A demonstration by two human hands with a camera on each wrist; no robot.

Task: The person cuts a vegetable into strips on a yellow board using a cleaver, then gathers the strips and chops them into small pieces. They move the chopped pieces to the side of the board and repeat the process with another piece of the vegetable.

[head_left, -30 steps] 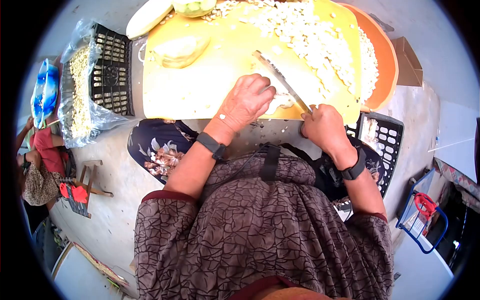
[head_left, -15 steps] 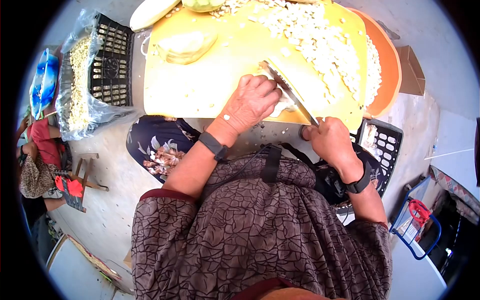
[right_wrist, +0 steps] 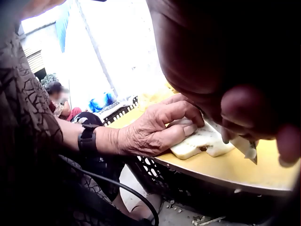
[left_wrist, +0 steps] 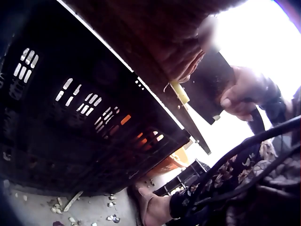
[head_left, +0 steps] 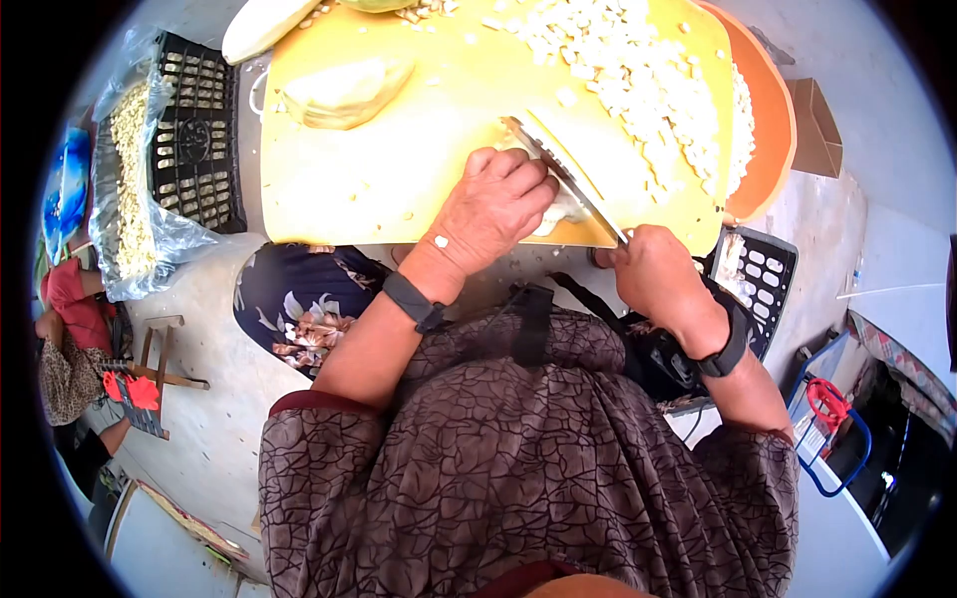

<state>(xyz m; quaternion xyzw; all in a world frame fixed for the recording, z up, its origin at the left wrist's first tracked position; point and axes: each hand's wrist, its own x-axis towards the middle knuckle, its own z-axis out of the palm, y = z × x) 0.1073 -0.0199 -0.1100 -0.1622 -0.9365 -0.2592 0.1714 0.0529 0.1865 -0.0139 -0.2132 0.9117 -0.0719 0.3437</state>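
My right hand grips the handle of a broad-bladed knife at the front edge of a yellow cutting board. The blade slants away to the left, close by the fingers of my left hand. Curled fingers and thumb of the left hand hold a pale, thick slab of vegetable with a brown hollow in its edge. In the head view that hand covers most of the slab. In the right wrist view, a small pale bit sits at the blade's tip.
Diced pale pieces heap on the board's right, beside an orange basin. A larger pale chunk lies on the left, a whole pale vegetable behind it. Black crates flank the board. Another person sits far left.
The knife has come in against the left hand's fingers, and my right hand has moved a little towards my body. My left hand stays on the slab. The head view has shifted slightly.
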